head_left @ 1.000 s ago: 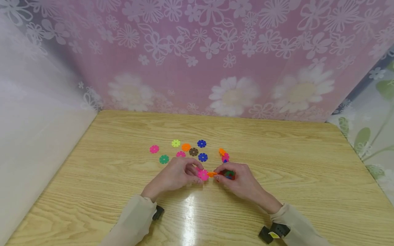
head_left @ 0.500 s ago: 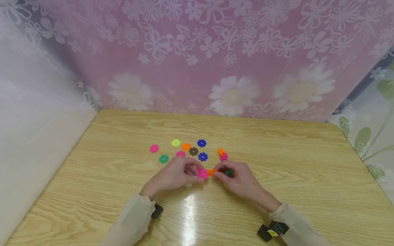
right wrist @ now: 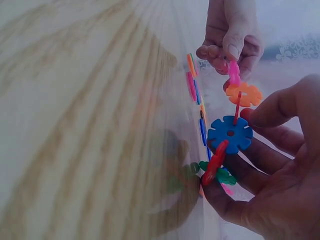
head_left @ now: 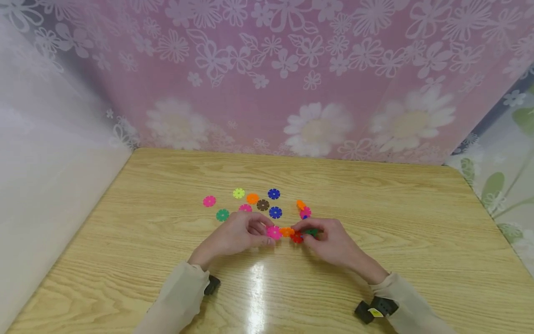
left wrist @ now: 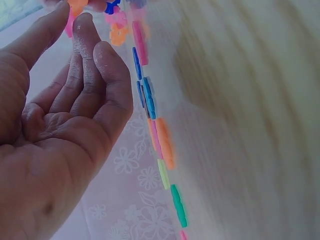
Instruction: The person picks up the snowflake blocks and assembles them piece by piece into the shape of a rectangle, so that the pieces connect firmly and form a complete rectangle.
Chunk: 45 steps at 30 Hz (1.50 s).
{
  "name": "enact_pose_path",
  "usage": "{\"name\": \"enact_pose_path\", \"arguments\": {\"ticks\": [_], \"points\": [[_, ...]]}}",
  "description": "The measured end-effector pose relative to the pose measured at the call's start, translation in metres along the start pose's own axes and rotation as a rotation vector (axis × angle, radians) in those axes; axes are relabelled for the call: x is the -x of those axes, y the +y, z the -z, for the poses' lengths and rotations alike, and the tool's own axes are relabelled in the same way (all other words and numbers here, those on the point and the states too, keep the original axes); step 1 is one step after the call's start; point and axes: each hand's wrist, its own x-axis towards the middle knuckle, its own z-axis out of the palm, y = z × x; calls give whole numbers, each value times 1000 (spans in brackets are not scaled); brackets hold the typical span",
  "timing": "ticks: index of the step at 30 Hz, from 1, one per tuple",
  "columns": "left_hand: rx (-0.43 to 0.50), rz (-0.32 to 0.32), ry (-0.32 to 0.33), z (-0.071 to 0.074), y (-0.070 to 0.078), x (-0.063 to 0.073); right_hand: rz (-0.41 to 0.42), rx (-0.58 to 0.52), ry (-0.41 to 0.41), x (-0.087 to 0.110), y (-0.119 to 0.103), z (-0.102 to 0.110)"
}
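Observation:
My left hand pinches a pink notched building disc between thumb and fingers. It ends a chain of slotted-together discs: an orange disc follows, then a red disc. My right hand holds the chain farther along. In the right wrist view, its fingers lie around a blue disc, with another red disc and a green disc beyond. Past the right hand, the chain's far part shows a pink disc and an orange disc. My right palm is partly hidden.
Loose discs lie flat behind my left hand: a green disc, a pink disc, a yellow disc, a brown disc and several others. The wooden table meets a flowered curtain at its back edge.
My right fingers have shifted right along the chain, uncovering the red disc beside the orange one. The orange disc now lies flatter to view. My left hand keeps its pinch, slightly higher in view.

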Motion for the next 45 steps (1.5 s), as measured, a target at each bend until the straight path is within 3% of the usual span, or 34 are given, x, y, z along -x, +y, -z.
{"name": "enact_pose_path", "arguments": {"ticks": [8, 17, 23, 30, 45], "points": [[-14, -29, -6, 0, 2, -1, 20, 10, 8, -4, 1, -2], [-24, -58, -9, -2, 5, -1, 125, 20, 41, -7, 0, -6], [-16, -66, -10, -1, 3, -2, 129, 29, 44, -9, 3, -6], [-19, -54, 43, 4, 3, 0, 102, 28, 28, -8, 3, -6], [-22, -80, 11, -1, 6, -1, 77, 26, 22, -6, 2, -9]]}}
